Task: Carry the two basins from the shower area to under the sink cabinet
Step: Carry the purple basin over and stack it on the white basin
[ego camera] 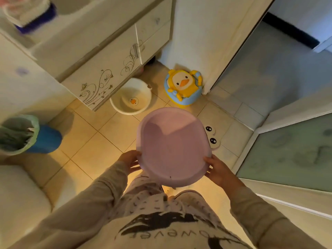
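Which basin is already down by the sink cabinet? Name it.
The white basin with the duck print, on the floor at the cabinet's foot. The purple basin is held up by the left hand and right hand.

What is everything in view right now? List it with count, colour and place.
pink basin: 1, pale pink, held above the floor in both hands, empty
white basin: 1, white with a duck print, on the floor at the cabinet's edge, partly under it
cabinet: 1, cream with brown swirl decals, upper left
duck potty: 1, yellow and blue, on the floor by the door frame
bin: 1, blue with a pale green liner, left on the floor
slipper: 1 seen, cream with cartoon eyes, partly hidden behind the pink basin
glass door: 1, frosted green, right
floor: beige tiles
left hand: on the pink basin's left rim
right hand: on its right rim
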`<state>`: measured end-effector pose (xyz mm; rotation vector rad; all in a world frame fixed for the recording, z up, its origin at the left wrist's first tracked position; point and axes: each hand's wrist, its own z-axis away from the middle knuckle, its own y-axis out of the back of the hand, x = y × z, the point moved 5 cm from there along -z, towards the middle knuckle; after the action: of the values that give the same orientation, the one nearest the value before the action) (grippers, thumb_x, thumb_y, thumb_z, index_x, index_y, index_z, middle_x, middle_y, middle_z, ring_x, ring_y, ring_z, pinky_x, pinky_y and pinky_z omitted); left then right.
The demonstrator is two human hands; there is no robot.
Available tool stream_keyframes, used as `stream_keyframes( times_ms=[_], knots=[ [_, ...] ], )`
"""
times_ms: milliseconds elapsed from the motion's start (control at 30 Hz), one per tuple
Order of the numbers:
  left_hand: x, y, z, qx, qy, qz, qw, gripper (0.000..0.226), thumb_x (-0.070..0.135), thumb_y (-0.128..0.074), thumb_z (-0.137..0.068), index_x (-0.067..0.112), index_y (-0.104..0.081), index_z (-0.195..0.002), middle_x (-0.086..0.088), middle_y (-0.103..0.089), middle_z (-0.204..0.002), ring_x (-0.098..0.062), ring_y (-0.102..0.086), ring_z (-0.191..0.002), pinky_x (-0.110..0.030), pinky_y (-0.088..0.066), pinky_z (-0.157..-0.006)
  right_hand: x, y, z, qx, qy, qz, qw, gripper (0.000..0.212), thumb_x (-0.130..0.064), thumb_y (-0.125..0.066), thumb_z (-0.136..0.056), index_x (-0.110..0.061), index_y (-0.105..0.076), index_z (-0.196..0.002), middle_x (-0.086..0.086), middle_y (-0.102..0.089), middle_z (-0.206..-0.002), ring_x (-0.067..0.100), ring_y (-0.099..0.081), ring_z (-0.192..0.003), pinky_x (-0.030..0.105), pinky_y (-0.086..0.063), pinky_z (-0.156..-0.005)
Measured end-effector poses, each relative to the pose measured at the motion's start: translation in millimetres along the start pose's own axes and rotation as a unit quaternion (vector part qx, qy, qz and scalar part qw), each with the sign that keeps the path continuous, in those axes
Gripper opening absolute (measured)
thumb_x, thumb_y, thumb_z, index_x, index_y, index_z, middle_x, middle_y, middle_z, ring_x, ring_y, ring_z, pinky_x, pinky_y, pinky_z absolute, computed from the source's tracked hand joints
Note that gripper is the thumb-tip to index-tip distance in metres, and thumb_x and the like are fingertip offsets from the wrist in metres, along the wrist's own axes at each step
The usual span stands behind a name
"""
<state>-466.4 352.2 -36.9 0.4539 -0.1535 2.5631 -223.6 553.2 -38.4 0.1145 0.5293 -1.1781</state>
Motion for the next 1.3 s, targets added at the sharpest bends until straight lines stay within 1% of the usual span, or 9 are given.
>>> stream_keyframes(
  times_ms=[233, 400, 600, 733, 867, 900, 1033, 1167, 1300],
  knots=[
    [66.5, -30.0, -36.1, 0.016, 0.018, 0.033, 0.999, 0.005, 0.009, -0.057, -0.084, 0.008, -0.057, -0.08, -0.009, -0.057, -0.081, -0.024, -0.055, -0.073, -0.036, -0.05, -0.069, -85.8, -27.1, -47.5, 0.006, -0.002, 0.027, 1.0, 0.031, -0.007, -0.054, -0.09, -0.017, -0.056, -0.119, 0.006, -0.061, -0.111, 0.026, -0.057, -0.098, 0.037, -0.053, -0.074],
    [125.0, -48.0, -54.1, 0.022, 0.014, 0.059, 0.998, 0.008, 0.004, -0.058, -0.082, 0.005, -0.057, -0.075, -0.012, -0.056, -0.076, -0.025, -0.054, -0.068, -0.036, -0.047, -0.06, -140.2, -51.0, -71.1, 0.018, -0.017, 0.024, 0.999, 0.033, -0.007, -0.054, -0.09, -0.014, -0.053, -0.122, 0.011, -0.058, -0.119, 0.031, -0.055, -0.101, 0.041, -0.051, -0.078],
    [177.2, -55.5, -64.8, 0.04, 0.013, 0.086, 0.995, 0.012, -0.004, -0.06, -0.081, 0.002, -0.054, -0.073, -0.012, -0.054, -0.076, -0.027, -0.052, -0.065, -0.037, -0.049, -0.06, -195.8, -85.3, -103.0, 0.017, -0.028, 0.05, 0.998, 0.036, -0.008, -0.054, -0.09, -0.015, -0.052, -0.124, 0.009, -0.06, -0.109, 0.029, -0.056, -0.095, 0.041, -0.052, -0.076],
    [195.4, -50.9, -66.4, 0.068, 0.02, 0.103, 0.992, 0.014, -0.002, -0.066, -0.078, 0.002, -0.054, -0.072, -0.011, -0.057, -0.072, -0.026, -0.055, -0.062, -0.029, -0.054, -0.042, -224.6, -109.1, -125.8, 0.005, -0.053, 0.088, 0.995, 0.037, -0.011, -0.056, -0.088, -0.016, -0.053, -0.125, 0.007, -0.06, -0.107, 0.028, -0.057, -0.093, 0.039, -0.053, -0.067],
    [197.3, -53.7, -71.3, 0.09, 0.041, 0.161, 0.982, 0.015, 0.001, -0.067, -0.078, 0.0, -0.054, -0.071, -0.007, -0.06, -0.044, -0.019, -0.058, -0.036, -0.028, -0.053, -0.035, -255.3, -131.2, -155.2, -0.001, -0.05, 0.155, 0.987, 0.042, -0.015, -0.059, -0.086, -0.012, -0.053, -0.128, 0.005, -0.062, -0.101, 0.024, -0.059, -0.088, 0.036, -0.052, -0.063],
    [196.5, -57.1, -71.5, 0.1, 0.049, 0.18, 0.977, 0.015, 0.001, -0.068, -0.077, 0.0, -0.054, -0.071, -0.006, -0.058, -0.037, -0.018, -0.056, -0.032, -0.028, -0.053, -0.034, -263.7, -137.2, -162.7, -0.013, -0.052, 0.175, 0.983, 0.044, -0.015, -0.059, -0.087, -0.012, -0.053, -0.13, 0.005, -0.062, -0.102, 0.024, -0.059, -0.089, 0.037, -0.052, -0.064],
    [194.0, -83.3, -70.4, 0.132, 0.075, 0.273, 0.95, 0.016, 0.003, -0.07, -0.075, 0.0, -0.055, -0.073, -0.009, -0.06, -0.042, -0.026, -0.055, -0.057, -0.026, -0.052, -0.034, -300.6, -163.4, -188.9, -0.053, -0.07, 0.263, 0.961, 0.043, -0.015, -0.054, -0.09, -0.009, -0.05, -0.133, 0.011, -0.06, -0.108, 0.026, -0.057, -0.092, 0.037, -0.05, -0.067],
    [193.6, -123.8, -71.6, 0.157, 0.086, 0.385, 0.905, 0.014, 0.004, -0.069, -0.076, -0.002, -0.056, -0.078, -0.016, -0.059, -0.069, -0.027, -0.056, -0.061, -0.027, -0.053, -0.035, -340.3, -190.8, -212.4, -0.082, -0.034, 0.345, 0.934, 0.045, -0.014, -0.056, -0.087, -0.008, -0.052, -0.131, 0.021, -0.055, -0.132, 0.032, -0.053, -0.111, 0.038, -0.047, -0.075],
    [199.9, -175.7, -79.9, 0.165, 0.078, 0.505, 0.843, 0.03, 0.006, -0.068, -0.078, -0.003, -0.056, -0.103, -0.015, -0.059, -0.075, -0.027, -0.056, -0.063, -0.027, -0.055, -0.041, -363.6, -215.0, -235.2, -0.065, -0.018, 0.405, 0.912, 0.049, -0.01, -0.062, -0.083, -0.007, -0.052, -0.131, 0.02, -0.054, -0.133, 0.038, -0.049, -0.123, 0.042, -0.046, -0.082]
  ],
)
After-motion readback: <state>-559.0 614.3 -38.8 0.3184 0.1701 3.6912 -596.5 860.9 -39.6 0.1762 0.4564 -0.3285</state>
